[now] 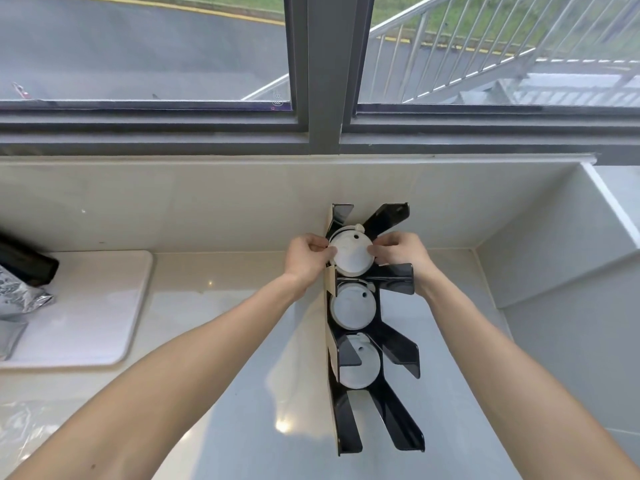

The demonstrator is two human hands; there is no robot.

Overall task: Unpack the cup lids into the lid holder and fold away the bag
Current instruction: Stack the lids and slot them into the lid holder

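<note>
A black lid holder (398,344) with angled fins stands on the pale counter, against the back wall. Its far slot holds a stack of white cup lids (351,254). My left hand (306,259) pinches that stack's left edge and my right hand (401,252) pinches its right edge. Two more white lid stacks sit in the slots nearer to me, one in the middle (353,306) and one nearer (360,367). A clear plastic bag (298,362) hangs down from under my left wrist, beside the holder.
A white mat (104,306) lies on the counter at the left, with a silver foil pouch (17,299) and a black object (27,265) on its far left. Crumpled clear plastic (24,427) lies at the lower left. A window runs behind the wall.
</note>
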